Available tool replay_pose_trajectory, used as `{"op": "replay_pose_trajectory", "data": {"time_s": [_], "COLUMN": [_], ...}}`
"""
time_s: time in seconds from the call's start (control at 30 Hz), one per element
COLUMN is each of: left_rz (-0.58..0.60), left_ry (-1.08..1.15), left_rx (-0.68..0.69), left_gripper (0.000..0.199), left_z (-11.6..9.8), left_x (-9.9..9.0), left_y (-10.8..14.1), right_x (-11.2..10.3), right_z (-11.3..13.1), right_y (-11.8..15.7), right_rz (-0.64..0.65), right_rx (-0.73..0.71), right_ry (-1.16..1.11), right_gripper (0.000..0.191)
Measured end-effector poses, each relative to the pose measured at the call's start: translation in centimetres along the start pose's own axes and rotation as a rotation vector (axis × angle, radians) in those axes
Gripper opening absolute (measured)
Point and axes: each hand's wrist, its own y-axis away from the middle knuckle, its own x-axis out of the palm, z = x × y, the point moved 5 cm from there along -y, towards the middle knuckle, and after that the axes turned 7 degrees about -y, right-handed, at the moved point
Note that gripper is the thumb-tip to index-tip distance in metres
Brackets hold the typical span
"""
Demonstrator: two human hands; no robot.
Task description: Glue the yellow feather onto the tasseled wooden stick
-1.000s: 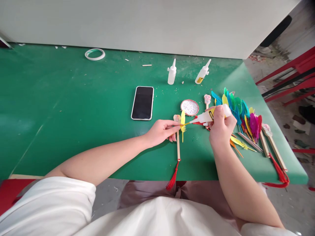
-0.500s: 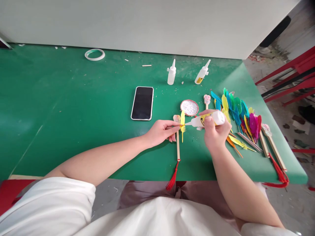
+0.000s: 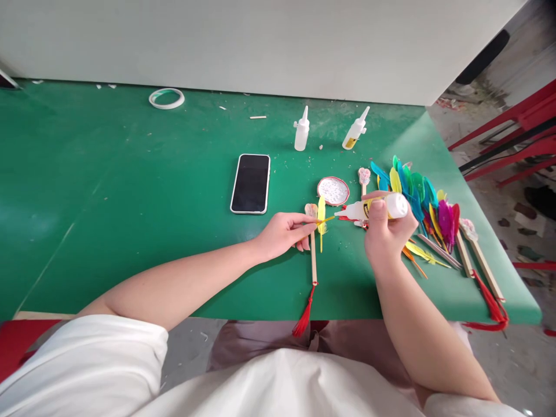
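Observation:
Between the fingertips of my left hand is a thin orange-yellow piece; I cannot tell whether it is a feather seen edge-on. My right hand is closed around a white glue bottle, tilted sideways with its nozzle pointing left, just apart from that piece's tip. Under my left fingers lies a wooden-handled stick with a rounded, patterned head and a red tassel. A yellow feather lies alongside the stick, partly covered by the orange-yellow piece.
Feathers of several colours lie at the right, by more tasselled sticks. A round red-rimmed piece and a phone lie ahead. Two small bottles and a tape roll are near the back panel.
My right hand has drawn the glue bottle a little to the right, so its nozzle has come away from the orange-yellow piece. My left hand has hardly moved.

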Motion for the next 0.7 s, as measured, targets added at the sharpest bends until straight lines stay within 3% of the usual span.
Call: {"op": "replay_pose_trajectory", "data": {"time_s": [0.23, 0.7], "left_rz": [-0.008, -0.010], "left_ry": [-0.002, -0.012], "left_rx": [-0.008, -0.018], "left_gripper": [0.028, 0.027], "left_z": [-0.05, -0.26], "left_x": [0.03, 0.06], "left_y": [-0.03, 0.04], "right_x": [0.81, 0.77], "right_z": [0.79, 0.64], "right_y": [0.56, 0.53], "right_rz": [0.136, 0.119], "right_rx": [-0.064, -0.043], "right_ry": [-0.016, 0.018], "right_gripper": [0.026, 0.022]}}
